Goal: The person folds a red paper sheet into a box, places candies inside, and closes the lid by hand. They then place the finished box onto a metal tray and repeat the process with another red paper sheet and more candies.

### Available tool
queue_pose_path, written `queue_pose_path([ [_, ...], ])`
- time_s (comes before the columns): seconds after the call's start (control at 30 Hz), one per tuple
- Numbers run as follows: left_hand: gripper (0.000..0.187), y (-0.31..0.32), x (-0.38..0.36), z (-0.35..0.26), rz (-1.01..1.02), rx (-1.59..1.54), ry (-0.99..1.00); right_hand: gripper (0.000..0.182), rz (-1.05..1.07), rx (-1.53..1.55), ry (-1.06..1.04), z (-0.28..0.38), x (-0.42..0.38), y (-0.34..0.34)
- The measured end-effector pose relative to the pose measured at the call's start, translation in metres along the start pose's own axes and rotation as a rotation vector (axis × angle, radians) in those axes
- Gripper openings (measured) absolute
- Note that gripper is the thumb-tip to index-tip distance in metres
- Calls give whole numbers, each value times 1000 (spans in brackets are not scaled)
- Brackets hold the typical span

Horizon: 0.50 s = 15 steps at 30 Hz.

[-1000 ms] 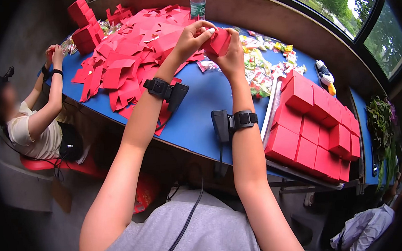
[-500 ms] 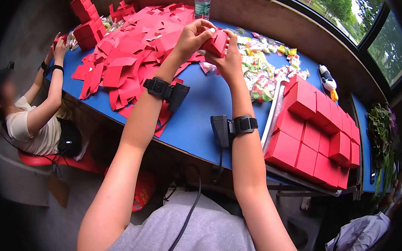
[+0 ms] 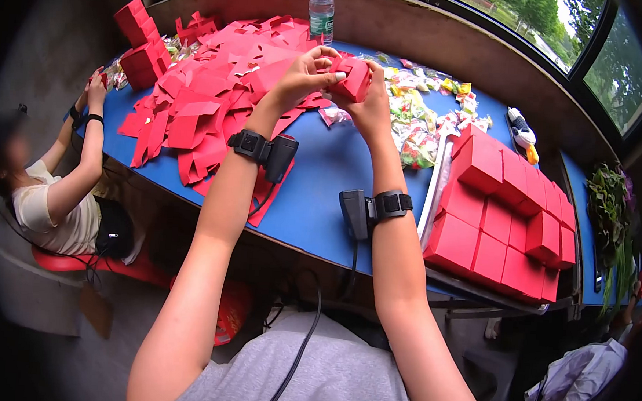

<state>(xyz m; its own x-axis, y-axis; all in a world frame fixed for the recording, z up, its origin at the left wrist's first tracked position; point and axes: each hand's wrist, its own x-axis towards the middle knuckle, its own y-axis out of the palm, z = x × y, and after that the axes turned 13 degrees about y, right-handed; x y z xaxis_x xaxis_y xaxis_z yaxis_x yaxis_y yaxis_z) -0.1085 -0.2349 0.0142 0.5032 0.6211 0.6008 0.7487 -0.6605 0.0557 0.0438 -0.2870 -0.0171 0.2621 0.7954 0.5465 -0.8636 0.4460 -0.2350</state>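
Note:
Above the blue table I hold a small red paper box between both hands. My right hand is wrapped round its right side and underside, with some fingers hidden behind it. At the left edge of the box, my left hand has its thumb against the paper and its fingers curled by the flaps. Flat red paper pieces lie heaped to the left of my hands. To the right are wrapped candies in a loose spread.
A tray of stacked red boxes stands at the right. A water bottle is at the back, and a white-and-black object lies near the window. Another person works at the left beside stacked red boxes.
The red box has turned in my hands, showing a different side. Both hands sit slightly lower in the view. The other person's hands have shifted a little.

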Motion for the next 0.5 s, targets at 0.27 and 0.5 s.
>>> queue_pose_path([
  [0.27, 22, 5, 5, 11, -76, -21, 28, 80, -43, -61, -26, 4, -1, -4],
  [0.5, 13, 14, 2, 12, 4, 253, 175, 77, -68, -190, -80, 6, -4, -9],
])
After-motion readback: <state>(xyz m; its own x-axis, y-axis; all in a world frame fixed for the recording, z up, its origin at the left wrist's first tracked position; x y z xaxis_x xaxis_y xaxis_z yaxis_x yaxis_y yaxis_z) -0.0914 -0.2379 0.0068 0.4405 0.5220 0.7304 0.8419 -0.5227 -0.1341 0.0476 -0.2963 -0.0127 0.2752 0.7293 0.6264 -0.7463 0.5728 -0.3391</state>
